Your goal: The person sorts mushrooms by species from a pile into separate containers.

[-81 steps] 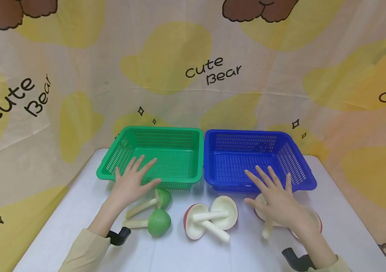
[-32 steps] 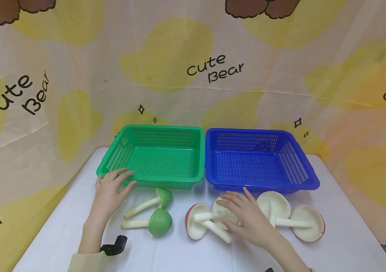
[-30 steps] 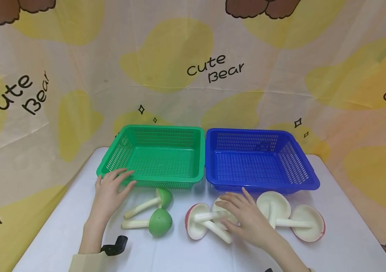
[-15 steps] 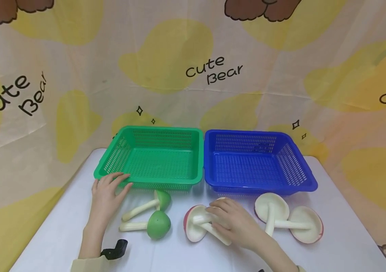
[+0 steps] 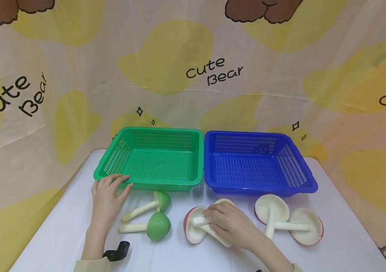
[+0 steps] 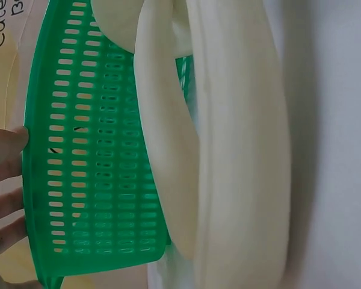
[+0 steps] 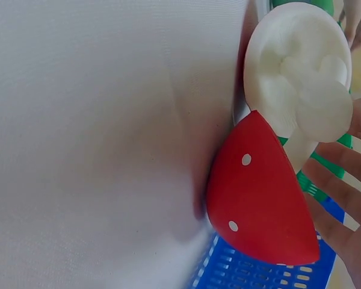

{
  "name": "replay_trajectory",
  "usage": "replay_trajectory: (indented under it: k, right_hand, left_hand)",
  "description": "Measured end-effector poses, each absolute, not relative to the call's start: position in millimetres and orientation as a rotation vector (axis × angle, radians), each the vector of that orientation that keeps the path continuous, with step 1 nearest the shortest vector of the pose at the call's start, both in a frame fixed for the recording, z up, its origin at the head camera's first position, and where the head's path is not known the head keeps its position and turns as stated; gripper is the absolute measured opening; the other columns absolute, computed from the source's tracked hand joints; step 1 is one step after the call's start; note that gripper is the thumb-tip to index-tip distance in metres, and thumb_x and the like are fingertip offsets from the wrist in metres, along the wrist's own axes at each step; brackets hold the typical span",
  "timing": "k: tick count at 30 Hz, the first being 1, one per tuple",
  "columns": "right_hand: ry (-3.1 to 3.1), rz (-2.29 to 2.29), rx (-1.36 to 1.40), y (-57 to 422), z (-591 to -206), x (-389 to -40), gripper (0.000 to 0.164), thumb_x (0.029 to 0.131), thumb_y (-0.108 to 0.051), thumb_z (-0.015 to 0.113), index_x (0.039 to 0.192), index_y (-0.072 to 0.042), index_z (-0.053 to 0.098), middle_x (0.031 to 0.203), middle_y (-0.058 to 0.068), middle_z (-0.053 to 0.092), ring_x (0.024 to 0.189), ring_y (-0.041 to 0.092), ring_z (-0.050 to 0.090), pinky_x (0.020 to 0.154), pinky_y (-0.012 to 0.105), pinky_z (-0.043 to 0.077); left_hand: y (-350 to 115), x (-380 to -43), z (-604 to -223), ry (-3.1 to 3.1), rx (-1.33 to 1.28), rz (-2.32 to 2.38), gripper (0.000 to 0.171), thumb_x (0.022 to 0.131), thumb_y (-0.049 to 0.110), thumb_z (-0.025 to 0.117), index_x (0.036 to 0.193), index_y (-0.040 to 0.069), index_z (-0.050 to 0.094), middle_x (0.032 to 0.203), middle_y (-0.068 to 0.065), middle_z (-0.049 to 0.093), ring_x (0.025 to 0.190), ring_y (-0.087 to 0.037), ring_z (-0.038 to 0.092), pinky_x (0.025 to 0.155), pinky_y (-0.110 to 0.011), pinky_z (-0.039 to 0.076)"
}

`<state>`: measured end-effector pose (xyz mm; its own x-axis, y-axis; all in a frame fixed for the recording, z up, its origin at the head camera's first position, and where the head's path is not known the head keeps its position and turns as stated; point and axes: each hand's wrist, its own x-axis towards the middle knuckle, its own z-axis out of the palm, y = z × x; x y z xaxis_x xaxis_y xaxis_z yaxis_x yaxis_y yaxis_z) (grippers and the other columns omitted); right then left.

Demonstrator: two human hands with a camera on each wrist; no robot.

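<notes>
My left hand (image 5: 107, 196) rests with relaxed fingers on the front-left rim of the green basket (image 5: 165, 183); the left wrist view has fingertips at that rim. Close to its right lie two green-capped toy mushrooms (image 5: 158, 226), whose pale stems (image 6: 243, 150) loom large in the left wrist view. My right hand (image 5: 231, 224) has thumb and fingers about the stem (image 5: 199, 221) of a red-capped toy mushroom, whose dotted cap (image 7: 262, 192) shows in the right wrist view. That stem lies across a second red mushroom (image 5: 193, 235), its pale underside up.
A blue basket (image 5: 259, 188) stands right beside the green one, both at the back of the white table (image 5: 179, 260). Two more red-capped mushrooms (image 5: 310, 226) lie at the right, stems crossing. A patterned cloth (image 5: 165, 56) hangs behind.
Both hands were spread above the front of the baskets. My left hand has come down onto the green rim; my right hand has moved left and down, its fingers drawing in round the red mushroom's stem.
</notes>
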<state>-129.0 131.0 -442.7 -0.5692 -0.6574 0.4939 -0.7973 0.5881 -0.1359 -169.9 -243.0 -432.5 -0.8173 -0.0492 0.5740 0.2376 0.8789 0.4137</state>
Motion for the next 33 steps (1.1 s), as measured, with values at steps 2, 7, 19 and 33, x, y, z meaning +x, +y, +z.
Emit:
replay_trajectory:
  k: [2, 7, 19, 33]
  right_hand:
    - [-2.426, 0.478, 1.17, 130.5, -444.3, -129.8, 0.032, 0.083, -0.017, 0.07, 0.114, -0.017, 0.067, 0.107, -0.007, 0.067, 0.104, 0.014, 0.06, 0.092, 0.032, 0.051]
    - [-2.42, 0.459, 1.167, 128.1, -447.5, -130.9, 0.031, 0.083, -0.014, 0.069, 0.114, -0.018, 0.067, 0.102, -0.01, 0.066, 0.099, 0.01, 0.06, 0.089, 0.031, 0.051]
    - [-2.436, 0.458, 1.187, 127.5, -452.6, -132.5, 0.034, 0.078, -0.006, 0.072, 0.109, -0.019, 0.066, 0.093, -0.011, 0.062, 0.091, 0.007, 0.059, 0.083, 0.026, 0.052]
    - [-2.392, 0.489, 1.2, 133.4, -449.0, -134.6, 0.036, 0.079, -0.004, 0.068, 0.112, -0.018, 0.066, 0.093, -0.011, 0.062, 0.094, 0.007, 0.058, 0.088, 0.032, 0.05]
  left_hand:
    - [-242.0, -170.9, -433.7, -2.446, -0.126, -0.64, 0.029, 0.08, 0.018, 0.076, 0.107, 0.009, 0.069, 0.111, -0.016, 0.064, 0.112, -0.04, 0.049, 0.106, -0.071, 0.02]
    - [-241.0, -171.4, -433.8, -2.444, -0.117, -0.648, 0.028, 0.08, 0.018, 0.077, 0.106, 0.008, 0.069, 0.11, -0.016, 0.064, 0.113, -0.039, 0.049, 0.107, -0.072, 0.019]
    - [-241.5, -174.7, -438.9, -2.43, -0.121, -0.653, 0.027, 0.08, 0.018, 0.077, 0.104, 0.009, 0.069, 0.108, -0.015, 0.064, 0.113, -0.039, 0.049, 0.107, -0.071, 0.019]
    - [-243.2, -174.7, -439.5, -2.428, -0.129, -0.64, 0.027, 0.081, 0.019, 0.077, 0.105, 0.011, 0.069, 0.11, -0.015, 0.063, 0.113, -0.039, 0.049, 0.107, -0.07, 0.019]
